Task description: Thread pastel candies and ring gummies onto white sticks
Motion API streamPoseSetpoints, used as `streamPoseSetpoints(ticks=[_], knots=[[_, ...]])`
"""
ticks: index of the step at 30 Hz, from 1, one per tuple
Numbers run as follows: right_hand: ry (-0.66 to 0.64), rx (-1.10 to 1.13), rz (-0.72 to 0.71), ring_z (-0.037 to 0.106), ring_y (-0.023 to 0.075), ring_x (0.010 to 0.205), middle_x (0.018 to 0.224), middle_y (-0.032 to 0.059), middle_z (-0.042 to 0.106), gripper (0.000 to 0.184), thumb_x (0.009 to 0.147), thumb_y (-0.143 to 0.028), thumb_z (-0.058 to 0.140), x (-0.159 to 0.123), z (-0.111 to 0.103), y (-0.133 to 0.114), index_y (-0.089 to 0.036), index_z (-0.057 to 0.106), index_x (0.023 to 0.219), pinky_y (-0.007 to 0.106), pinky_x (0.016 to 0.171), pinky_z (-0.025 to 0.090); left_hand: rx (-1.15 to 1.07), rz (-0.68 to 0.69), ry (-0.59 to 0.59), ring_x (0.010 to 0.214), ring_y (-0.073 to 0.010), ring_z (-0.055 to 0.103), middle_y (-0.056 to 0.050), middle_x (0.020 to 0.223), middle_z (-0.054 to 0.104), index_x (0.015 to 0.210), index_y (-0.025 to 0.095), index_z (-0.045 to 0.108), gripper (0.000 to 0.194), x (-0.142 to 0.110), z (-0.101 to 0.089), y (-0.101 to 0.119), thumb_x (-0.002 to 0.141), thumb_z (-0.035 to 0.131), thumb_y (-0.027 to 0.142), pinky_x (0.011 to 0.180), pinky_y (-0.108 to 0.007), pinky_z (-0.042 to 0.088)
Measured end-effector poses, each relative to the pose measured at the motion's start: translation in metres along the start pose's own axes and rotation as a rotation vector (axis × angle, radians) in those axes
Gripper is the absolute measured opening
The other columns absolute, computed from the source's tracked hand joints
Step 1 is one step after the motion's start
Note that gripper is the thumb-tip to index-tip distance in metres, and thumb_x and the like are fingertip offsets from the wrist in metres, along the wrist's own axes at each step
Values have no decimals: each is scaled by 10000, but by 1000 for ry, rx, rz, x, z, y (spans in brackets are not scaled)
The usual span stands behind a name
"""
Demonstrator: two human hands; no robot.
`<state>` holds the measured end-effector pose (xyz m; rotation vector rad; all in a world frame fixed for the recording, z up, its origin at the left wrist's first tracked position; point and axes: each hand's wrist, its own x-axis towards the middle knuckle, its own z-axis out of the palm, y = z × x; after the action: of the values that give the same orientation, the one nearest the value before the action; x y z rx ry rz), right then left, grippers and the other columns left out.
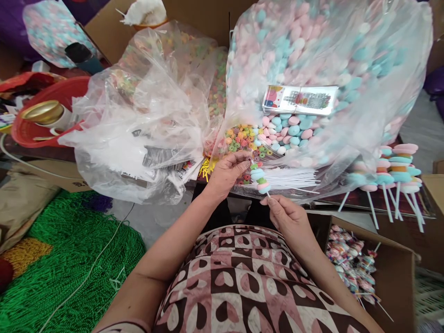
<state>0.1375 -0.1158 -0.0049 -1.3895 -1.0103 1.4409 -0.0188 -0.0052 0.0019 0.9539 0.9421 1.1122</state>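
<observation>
My right hand [289, 218] pinches the lower end of a thin white stick [268, 194] that carries a few pastel candy discs [260, 178]. My left hand [227, 170] is closed with its fingertips at the top of that stack, pinching a small coloured ring candy [248, 160]. Just beyond the hands lies a heap of coloured ring candies [244, 138] and pink and blue discs [291, 129] in the mouth of a big clear bag [347, 55]. A bundle of bare white sticks [294, 178] lies under the bag's edge.
Finished candy skewers [395, 171] lean at the right. A cardboard box [391, 273] of wrapped skewers sits at lower right. A stack of printed cards [300, 99] rests on the candy. Crumpled clear bags [145, 120], a red basin [41, 125] and green beads [69, 259] lie left.
</observation>
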Motion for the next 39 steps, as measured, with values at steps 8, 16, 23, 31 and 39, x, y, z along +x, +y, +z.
streamPoseSetpoints(ticks=[8,16,23,31,39], knots=[[23,-151,-4,290,82,426,478,-72,338,402,870,-557,548,3,-9,7,-177,679,891,231,411,205,556,341,-62,989,-198,603,-52,978,698,947,246,757,166,-1,-7,4,823,649,225,946,-324,440],[-2,-102,24,266,76,418,474,-85,296,391,874,-552,547,7,-11,9,-173,645,878,224,412,167,669,383,-164,1001,-209,601,-81,1018,692,999,239,748,209,-1,-4,5,879,578,264,939,-333,447],[5,-89,5,325,86,437,482,-70,352,392,872,-546,553,4,-7,4,-171,661,908,232,438,212,287,52,-99,925,-175,639,-45,1002,734,944,219,763,205,0,-1,7,799,705,352,879,-301,474],[28,-132,-30,347,85,437,480,-62,396,380,892,-525,534,5,-7,5,-171,671,915,231,433,249,7,-98,-200,815,-130,631,-19,928,724,941,211,754,282,-3,-1,12,711,799,368,755,-244,488],[77,-114,-28,344,82,434,499,-63,431,339,880,-504,562,6,-7,4,-183,654,935,224,421,248,24,-48,-200,724,-93,575,2,836,666,845,182,697,289,-4,1,16,674,826,376,666,-213,464]])
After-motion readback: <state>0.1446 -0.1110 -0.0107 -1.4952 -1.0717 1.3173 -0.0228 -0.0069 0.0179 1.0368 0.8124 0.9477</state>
